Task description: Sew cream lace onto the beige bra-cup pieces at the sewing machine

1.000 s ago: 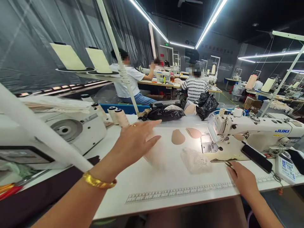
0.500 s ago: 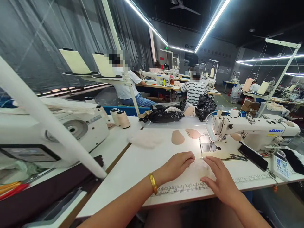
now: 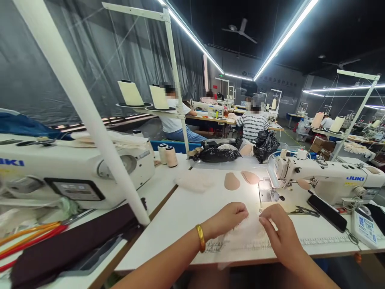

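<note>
My left hand [image 3: 230, 214] was curled at the left edge of the pale lace piece [image 3: 245, 235], fingers closed on it — though its fingertips were tucked out of sight. The piece lay at the desk's [image 3: 180, 212] near edge, thin, whitish, its outline hard to make out against the surface. My right hand [image 3: 278, 235] pressed its right side, fingers bent — whether pinching, I couldn't tell.

Ceiling: dark, with long light strips [image 3: 279, 42] and a fan [image 3: 240, 31].
Left wall: grey plastic sheeting [image 3: 99, 64].
Furniture: white worktop [image 3: 192, 208]; rows of sewing tables [image 3: 210, 118] behind.
Co-workers: seated, backs turned.
</note>
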Demonstrator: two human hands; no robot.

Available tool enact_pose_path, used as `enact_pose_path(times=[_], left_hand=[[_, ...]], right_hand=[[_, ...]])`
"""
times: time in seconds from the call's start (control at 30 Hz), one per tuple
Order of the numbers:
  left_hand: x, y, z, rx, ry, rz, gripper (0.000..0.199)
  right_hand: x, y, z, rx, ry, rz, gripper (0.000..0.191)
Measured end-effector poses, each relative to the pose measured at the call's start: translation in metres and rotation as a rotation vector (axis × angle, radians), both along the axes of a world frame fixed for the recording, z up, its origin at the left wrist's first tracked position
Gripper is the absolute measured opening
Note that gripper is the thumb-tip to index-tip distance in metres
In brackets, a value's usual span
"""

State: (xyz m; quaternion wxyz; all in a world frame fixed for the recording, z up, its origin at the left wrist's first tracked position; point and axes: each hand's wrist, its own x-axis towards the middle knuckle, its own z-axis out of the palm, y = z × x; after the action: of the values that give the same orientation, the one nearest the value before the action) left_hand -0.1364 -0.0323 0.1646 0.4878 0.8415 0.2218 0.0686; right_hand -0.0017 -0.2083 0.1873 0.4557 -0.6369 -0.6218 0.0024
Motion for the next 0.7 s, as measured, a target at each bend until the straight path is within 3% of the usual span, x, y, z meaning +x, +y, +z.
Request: enact_pose_path(times=[0.1,0.17,0.3,0.47,0.63,0.7], left_hand=[[0.01,0.024,-0.005,0.178,0.004,0.082,0.026],[0.021,0.042,-0.006,0.3,-0.003,0.143,0.031],[0.056,0.071,-0.008,0.485,0.024,0.163,0.04],[0.093,0.088,-0.011,0.628,0.117,0.137,0.066],[0.084,0.095,-0.017,0.706,0.264,0.302,0.061],[0.07,0.094,-0.021,0.714,0.298,0.298,0.044]], right_hand=[[0.015,0.015,-0.006,-0.27,0.431,-0.038,0.044],[0.032,0.031,-0.016,-0.387,0.601,-0.069,0.053],[0.068,0.056,-0.04,-0.459,0.697,-0.103,0.059],[0.086,0.055,-0.06,-0.486,0.788,-0.072,0.058],[0.086,0.055,-0.067,-0.5,0.823,-0.031,0.051],[0.085,0.056,-0.069,-0.512,0.826,-0.015,0.049]])
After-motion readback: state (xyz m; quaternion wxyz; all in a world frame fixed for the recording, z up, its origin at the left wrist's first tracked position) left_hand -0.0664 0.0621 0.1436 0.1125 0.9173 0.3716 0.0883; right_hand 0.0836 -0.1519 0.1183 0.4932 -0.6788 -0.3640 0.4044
